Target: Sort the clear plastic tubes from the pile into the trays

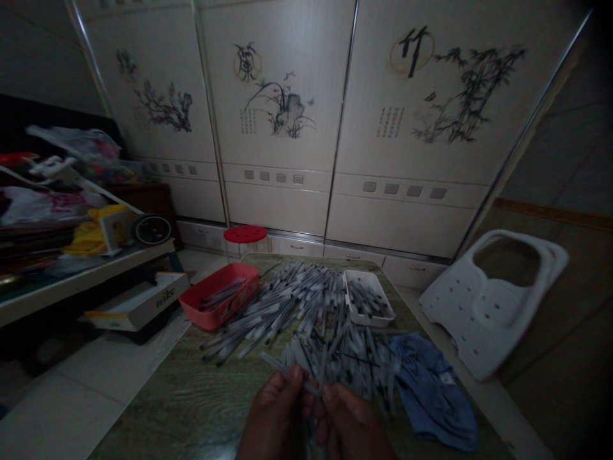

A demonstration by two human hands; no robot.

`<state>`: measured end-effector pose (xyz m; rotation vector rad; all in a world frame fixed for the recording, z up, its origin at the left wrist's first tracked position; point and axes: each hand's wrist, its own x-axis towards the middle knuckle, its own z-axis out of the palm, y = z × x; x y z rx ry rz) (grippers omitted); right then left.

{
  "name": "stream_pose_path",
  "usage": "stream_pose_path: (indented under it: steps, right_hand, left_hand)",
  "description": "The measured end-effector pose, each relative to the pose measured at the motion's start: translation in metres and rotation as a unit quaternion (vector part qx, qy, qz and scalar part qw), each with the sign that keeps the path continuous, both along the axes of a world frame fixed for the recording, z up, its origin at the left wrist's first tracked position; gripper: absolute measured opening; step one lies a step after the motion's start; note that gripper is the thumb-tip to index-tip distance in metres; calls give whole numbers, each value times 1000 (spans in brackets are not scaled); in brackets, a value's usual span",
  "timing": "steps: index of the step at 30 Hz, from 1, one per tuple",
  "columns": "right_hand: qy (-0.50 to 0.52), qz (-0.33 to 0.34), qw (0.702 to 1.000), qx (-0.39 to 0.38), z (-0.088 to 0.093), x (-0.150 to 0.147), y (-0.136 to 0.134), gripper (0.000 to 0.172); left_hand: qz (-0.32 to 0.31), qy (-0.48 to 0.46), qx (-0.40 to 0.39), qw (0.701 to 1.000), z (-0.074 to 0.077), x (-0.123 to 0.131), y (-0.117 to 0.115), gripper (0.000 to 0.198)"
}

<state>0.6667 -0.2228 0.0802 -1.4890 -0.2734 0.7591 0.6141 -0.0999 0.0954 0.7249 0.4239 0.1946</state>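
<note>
Near the table's front edge my left hand (274,412) is closed, thumb and fingers pinching a translucent pen (274,363) that slants up to the left. Close beside it, my right hand (353,421) is closed too, its fingertips pinched around a slim pen (322,367) that points away from me. The two hands almost touch, and the pieces meet between them; exactly how they join is too dark to make out. Just beyond lies a large loose heap of translucent pens (306,287) with dark tips, several crossing one another.
A red plastic basket (225,317) with pens stands at the left of the table (182,390), a white tray (371,321) with more at the right. A blue cloth (435,396) lies at right. Beyond are a red stool (245,234), a white plastic seat (493,300) and a shoebox (143,300).
</note>
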Motion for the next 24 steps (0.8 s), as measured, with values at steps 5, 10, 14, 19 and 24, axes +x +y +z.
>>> stream_pose_path:
  steps: [5, 10, 14, 19, 24]
  right_hand:
    - [-37, -55, 998, 3, 2, 3, -2, 43]
    - [157, -76, 976, 127, 9, 2, 1, 41]
    - [133, -51, 983, 115, 5, -2, 4, 46]
    - [7, 3, 1000, -17, 5, 13, -14, 42]
    - [-117, -88, 986, -82, 16, 54, -63, 34]
  left_hand:
    - [66, 26, -10, 997, 4, 0, 7, 47]
    - [49, 26, 2, 998, 10, -1, 8, 45]
    - [33, 16, 22, 999, 9, -2, 6, 44]
    - [82, 46, 72, 993, 6, -3, 20, 42]
    - [156, 108, 131, 973, 11, -8, 50, 43]
